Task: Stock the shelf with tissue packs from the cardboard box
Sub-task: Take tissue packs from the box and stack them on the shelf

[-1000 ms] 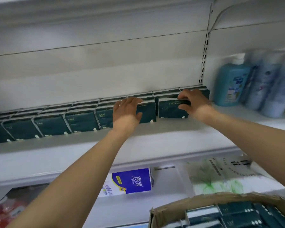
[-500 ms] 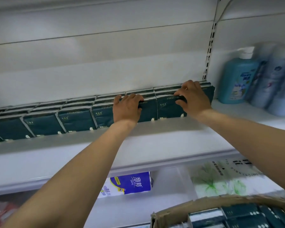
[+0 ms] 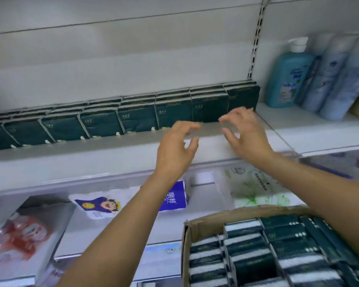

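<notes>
Hovering left hand (image 3: 175, 148) and right hand (image 3: 246, 137), fingers spread, holding nothing.
Tissue packs (image 3: 137, 119) stand in a row just beyond the fingertips; cardboard box (image 3: 216, 216) below right wrist.

glossy plastic tissue packs (image 3: 137, 119), rough cardboard box (image 3: 211, 219)

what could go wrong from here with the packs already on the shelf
1. The tissue packs stand upright on thin edges; the left hand or right hand, both open and close by, could knock the front ones over.
2. The row ends near the blue bottle, so squeezing in more may shove it.
3. The right forearm crosses over the cardboard box and could snag its rim.
</notes>
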